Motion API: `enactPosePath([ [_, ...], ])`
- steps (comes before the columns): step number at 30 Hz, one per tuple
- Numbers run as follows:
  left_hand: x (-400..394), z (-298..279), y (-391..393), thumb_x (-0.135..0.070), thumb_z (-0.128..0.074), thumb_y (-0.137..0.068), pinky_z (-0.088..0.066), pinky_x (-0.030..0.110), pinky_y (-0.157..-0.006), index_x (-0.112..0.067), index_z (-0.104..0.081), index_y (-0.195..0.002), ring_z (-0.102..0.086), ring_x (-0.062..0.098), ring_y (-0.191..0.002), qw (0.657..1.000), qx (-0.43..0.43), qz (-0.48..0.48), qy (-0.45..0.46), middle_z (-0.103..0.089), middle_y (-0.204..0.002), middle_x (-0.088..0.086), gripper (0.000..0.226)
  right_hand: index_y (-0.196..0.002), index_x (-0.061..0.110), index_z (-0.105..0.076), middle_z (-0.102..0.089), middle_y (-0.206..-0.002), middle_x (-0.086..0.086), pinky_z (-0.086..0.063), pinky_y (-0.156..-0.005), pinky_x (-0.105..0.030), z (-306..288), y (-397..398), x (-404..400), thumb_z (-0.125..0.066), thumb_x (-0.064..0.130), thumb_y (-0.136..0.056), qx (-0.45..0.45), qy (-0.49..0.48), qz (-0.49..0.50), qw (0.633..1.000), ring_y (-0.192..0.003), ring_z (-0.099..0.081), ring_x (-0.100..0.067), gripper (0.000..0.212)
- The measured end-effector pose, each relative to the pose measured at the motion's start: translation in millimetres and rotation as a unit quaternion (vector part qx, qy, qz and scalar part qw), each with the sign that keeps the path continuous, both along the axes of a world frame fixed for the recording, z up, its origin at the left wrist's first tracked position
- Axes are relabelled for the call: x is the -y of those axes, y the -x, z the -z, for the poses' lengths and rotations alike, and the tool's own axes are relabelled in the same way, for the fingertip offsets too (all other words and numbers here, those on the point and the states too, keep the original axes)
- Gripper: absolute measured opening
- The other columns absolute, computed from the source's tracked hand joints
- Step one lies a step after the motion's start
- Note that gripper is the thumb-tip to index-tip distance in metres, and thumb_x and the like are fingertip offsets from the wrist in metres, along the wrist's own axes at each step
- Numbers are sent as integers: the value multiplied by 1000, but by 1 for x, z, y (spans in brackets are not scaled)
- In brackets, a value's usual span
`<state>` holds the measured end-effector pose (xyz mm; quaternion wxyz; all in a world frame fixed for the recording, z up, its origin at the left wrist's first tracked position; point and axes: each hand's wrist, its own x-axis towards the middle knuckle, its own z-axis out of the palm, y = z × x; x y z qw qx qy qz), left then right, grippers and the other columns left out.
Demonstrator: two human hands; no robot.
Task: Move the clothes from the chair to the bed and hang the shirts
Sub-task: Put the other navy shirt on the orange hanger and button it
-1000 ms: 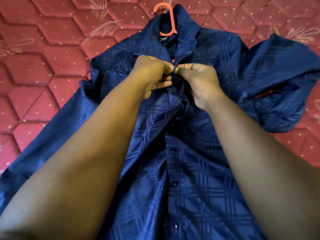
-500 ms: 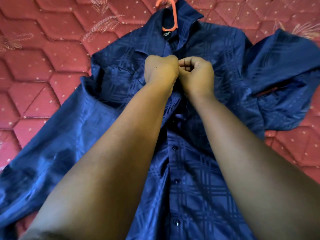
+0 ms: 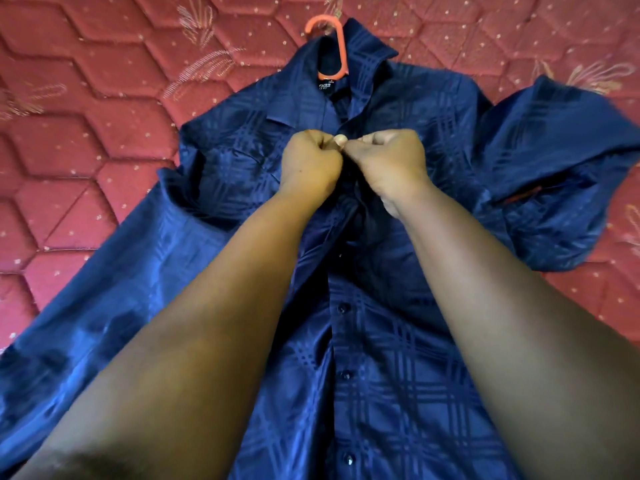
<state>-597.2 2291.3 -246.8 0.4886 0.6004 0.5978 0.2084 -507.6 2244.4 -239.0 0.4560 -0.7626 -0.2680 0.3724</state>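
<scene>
A dark blue checked shirt lies front-up on the red quilted bed. An orange hanger is inside it, its hook sticking out past the collar. My left hand and my right hand meet at the shirt's front opening just below the collar. Both have curled fingers that pinch the two front edges of the shirt together. The button between them is hidden by my fingers. Lower buttons down the front are fastened.
The shirt's right sleeve is folded over on the bed at the right, and the left sleeve runs down to the lower left. Red mattress surface surrounds the shirt.
My hands stay pinched together at the shirt's upper front with small finger shifts. The camera view has tilted, so the hanger hook and collar sit a little lower in view.
</scene>
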Motion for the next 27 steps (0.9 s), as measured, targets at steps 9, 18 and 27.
enactPosePath([
  [9, -41, -7, 34, -33, -52, -98, -40, 37, -88, -6, -58, -114, -56, 32, -108, 958, -179, 17, -221, -59, -120, 15, 32, -69, 19, -62, -62, -66, 2, -44, -49, -22, -15, -37, -30, -61, 12, -87, 5, 40, -79, 996, -50, -46, -8, 20],
  [18, -95, 15, 75, -64, -41, -93, -27, 56, -104, -4, -42, -136, -33, 41, -132, 880, -402, 153, -201, -38, -144, 21, 74, -137, 0, -43, -45, -140, -26, -38, -106, -46, -3, -97, -69, -63, 42, -91, 444, 257, -257, 819, -128, -44, -43, 65],
  [27, -28, 19, 121, -58, -52, -91, -40, 45, -85, 4, -64, -83, -52, 42, -100, 907, -266, 154, -290, -58, -97, 27, 63, -116, 6, -52, -66, -101, -28, -42, -88, -45, 9, -39, 34, -61, 17, -86, 445, 131, -97, 881, -98, -60, -46, 34],
])
